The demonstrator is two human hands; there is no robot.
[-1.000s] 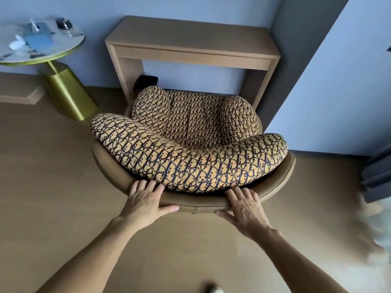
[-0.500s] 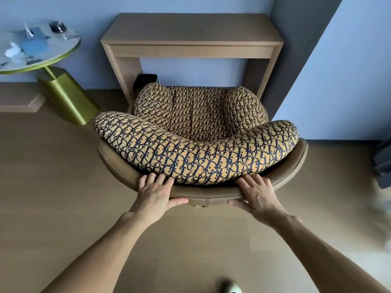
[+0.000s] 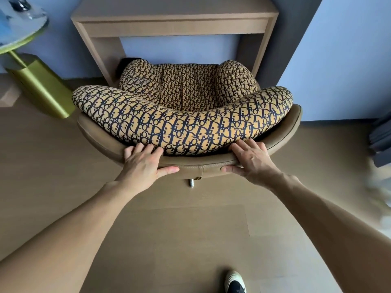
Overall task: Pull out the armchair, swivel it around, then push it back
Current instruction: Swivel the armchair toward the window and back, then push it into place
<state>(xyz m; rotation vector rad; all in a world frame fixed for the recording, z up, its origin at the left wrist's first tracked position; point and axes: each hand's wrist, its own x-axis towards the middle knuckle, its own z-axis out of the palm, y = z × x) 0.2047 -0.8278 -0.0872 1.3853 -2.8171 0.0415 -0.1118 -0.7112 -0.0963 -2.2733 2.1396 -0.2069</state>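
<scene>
The armchair (image 3: pixel 186 123) has a tan leather shell and yellow cushions with a dark printed pattern. Its seat faces away from me, toward the wooden desk (image 3: pixel 173 20), and its front sits just under the desk top. My left hand (image 3: pixel 146 163) grips the top edge of the chair's back, left of centre, thumb on the outside. My right hand (image 3: pixel 249 159) grips the same edge right of centre. A chrome part of the base (image 3: pixel 191 183) shows below the shell.
A round side table (image 3: pixel 21 32) on a gold pedestal (image 3: pixel 40 85) stands close to the chair's left. A blue-grey wall (image 3: pixel 342 60) juts out on the right. My shoe (image 3: pixel 234 282) is on the wood floor behind the chair.
The chair has moved forward toward the desk, its front now under the desk top. Both hands stayed on the back's edge and my arms stretched out.
</scene>
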